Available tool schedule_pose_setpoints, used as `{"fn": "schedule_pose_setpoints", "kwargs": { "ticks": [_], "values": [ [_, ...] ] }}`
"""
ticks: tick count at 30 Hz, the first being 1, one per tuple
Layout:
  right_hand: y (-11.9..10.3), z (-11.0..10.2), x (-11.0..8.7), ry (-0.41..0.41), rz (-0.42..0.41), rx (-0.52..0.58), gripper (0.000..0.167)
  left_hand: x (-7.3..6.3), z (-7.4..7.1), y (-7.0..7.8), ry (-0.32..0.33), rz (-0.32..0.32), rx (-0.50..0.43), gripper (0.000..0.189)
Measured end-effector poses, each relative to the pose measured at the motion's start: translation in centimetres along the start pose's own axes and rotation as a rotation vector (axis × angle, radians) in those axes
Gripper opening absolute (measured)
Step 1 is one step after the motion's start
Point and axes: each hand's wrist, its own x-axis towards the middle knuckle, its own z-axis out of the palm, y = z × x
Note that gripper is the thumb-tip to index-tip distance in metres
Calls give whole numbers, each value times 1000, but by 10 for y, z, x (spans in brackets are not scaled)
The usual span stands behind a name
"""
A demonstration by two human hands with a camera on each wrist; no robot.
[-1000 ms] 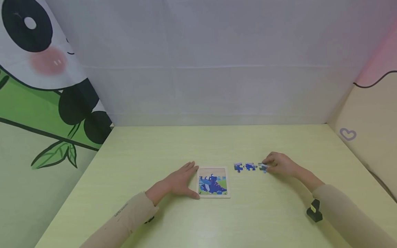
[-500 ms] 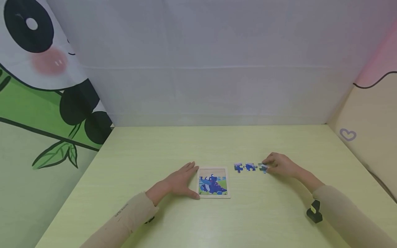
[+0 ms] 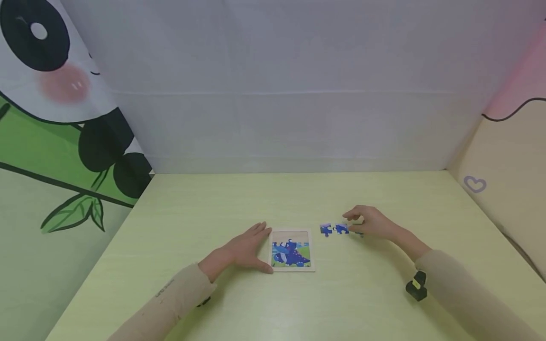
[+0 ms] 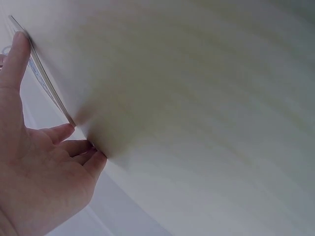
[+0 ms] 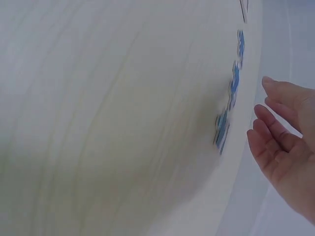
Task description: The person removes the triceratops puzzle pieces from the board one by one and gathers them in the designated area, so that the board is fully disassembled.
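A shallow puzzle frame (image 3: 313, 255) lies on the table with a blue dinosaur picture (image 3: 291, 254) filling its lower part; its upper strip shows bare board. My left hand (image 3: 245, 248) rests at the frame's left side, thumb at the near corner and fingertips at the far one. In the left wrist view, that hand (image 4: 49, 162) touches the frame's edge (image 4: 51, 86). To the right of the frame lie a puzzle piece (image 3: 326, 229), another puzzle piece (image 3: 341, 228) and a third piece (image 5: 221, 130), partly hidden in the head view. Above them hovers my right hand (image 3: 375, 222), fingers apart, holding nothing.
The pale wooden table (image 3: 213, 199) ends at a grey-white wall cloth (image 3: 277, 132). Printed side panels stand left and right, with a cartoon eye on the left one. A black device (image 3: 416, 286) is strapped at the right wrist.
My right hand has let go of the rightmost puzzle piece, lifted and shifted left over the row. The left hand stays at the puzzle frame.
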Motion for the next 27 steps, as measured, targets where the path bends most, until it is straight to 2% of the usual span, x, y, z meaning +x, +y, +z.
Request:
{"fn": "schedule_pose_setpoints", "kwargs": {
  "ticks": [6,11,14,19,27],
  "values": [
    [-31,30,28,-62,66,-38,30,-1,-1,0,-5,6,-9,108],
    [-64,55,50,-90,38,-11,27,-2,-3,1,-4,7,-11,107],
    [-77,69,61,-108,31,17,25,-2,-3,0,0,14,-17,106],
    [-89,91,70,-144,50,84,24,0,-2,-2,5,26,-18,106],
    [-99,105,73,-163,18,54,26,0,-2,-1,3,31,-19,106]
  ]
}}
